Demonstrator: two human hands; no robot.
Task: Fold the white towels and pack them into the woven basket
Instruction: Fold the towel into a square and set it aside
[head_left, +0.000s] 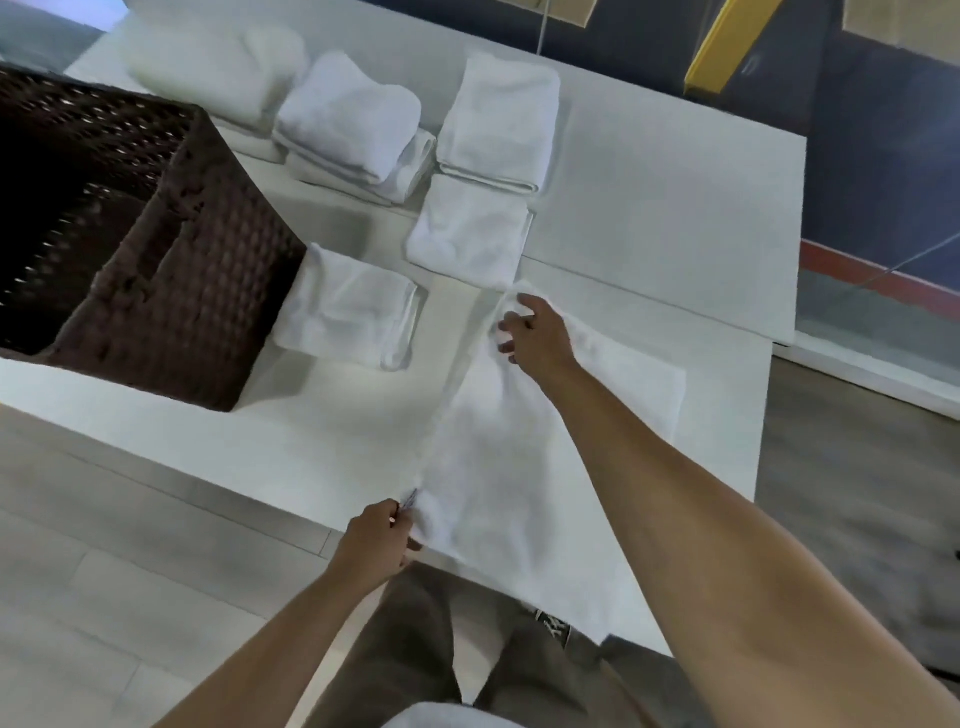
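Risk noted: the white towel (519, 452) is overhanging the near edge of the table (675, 208), so a slackening pinch at either corner is likely to let the cloth slide toward the floor. An uneven pull between the hands would skew the fold line.

The left hand (382, 538) is pinching the towel's near left corner at the table's edge. The right hand (535, 332) is gripping the far left corner, though blur is leaving its finger placement uncertain. The towel is lying to the right of both grips, its left edge stretching taut between them.

The woven basket (171, 291) is standing well apart to the left, with a folded towel (348, 306) just beside its wall.
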